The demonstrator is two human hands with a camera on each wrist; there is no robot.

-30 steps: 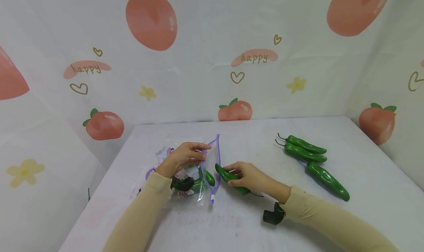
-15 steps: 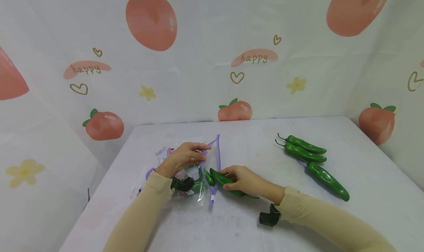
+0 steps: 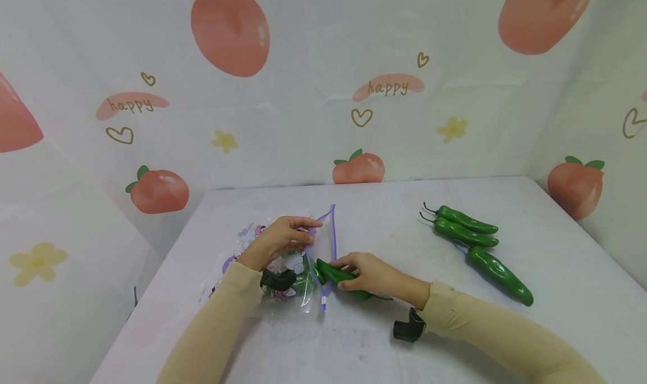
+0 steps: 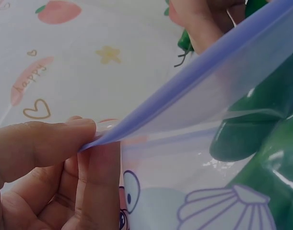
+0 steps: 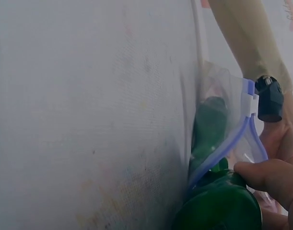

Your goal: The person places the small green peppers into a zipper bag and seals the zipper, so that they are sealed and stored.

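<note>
My left hand [image 3: 281,239] pinches the purple rim of a clear printed zip bag [image 3: 305,297] between thumb and fingers, and the bag's mouth gapes to the right. My right hand [image 3: 373,276] grips a long green chili pepper [image 3: 333,273] whose tip overlaps the opening. Its thin stem trails out below the palm. Other green peppers show through the plastic, one [image 4: 237,136] lying near the mouth in the left wrist view. From the right wrist, the held pepper [image 5: 220,206] sits right at the purple zip edge [image 5: 223,148], thumb along it.
Three more green peppers [image 3: 465,232] lie on the white table [image 3: 389,210] to the right, stems mostly pointing left. A white zip slider [image 3: 324,301] sits at the bag's near corner. Behind stands a peach-printed cloth [image 3: 303,120].
My right hand has moved left and slightly down, bringing the pepper's tip from beside the bag into its mouth. My left hand and the bag have stayed put.
</note>
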